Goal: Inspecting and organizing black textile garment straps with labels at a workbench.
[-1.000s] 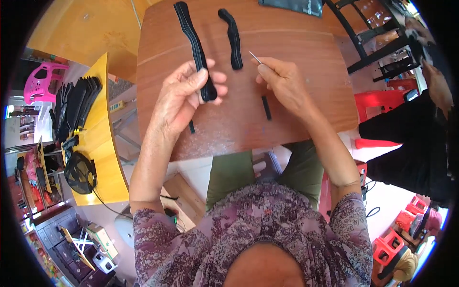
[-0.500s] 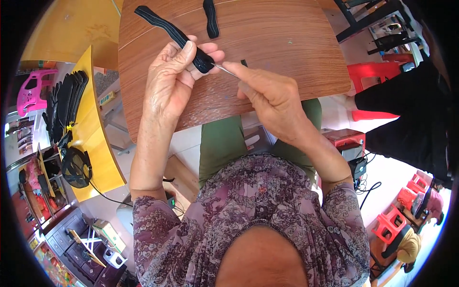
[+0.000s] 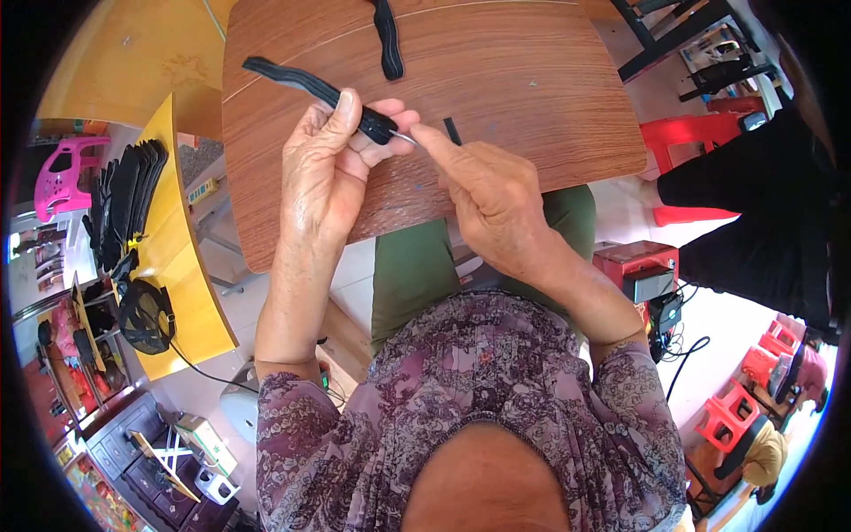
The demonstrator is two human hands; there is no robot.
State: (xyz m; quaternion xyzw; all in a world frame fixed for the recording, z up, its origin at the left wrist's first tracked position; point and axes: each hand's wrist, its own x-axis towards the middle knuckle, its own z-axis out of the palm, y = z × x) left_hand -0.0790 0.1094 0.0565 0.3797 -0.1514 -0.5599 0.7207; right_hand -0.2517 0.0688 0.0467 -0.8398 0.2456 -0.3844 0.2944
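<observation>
Gripping a slim metal tool with the fingers of our right hand, we hold its tip at the near end of a black strip. Our left hand pinches that strip above the worktop, its long axis slanting and its far end pointing away and to our left. Just beyond the right fingers lies a short black piece; farther off, a second black strip points nearly straight away from us.
</observation>
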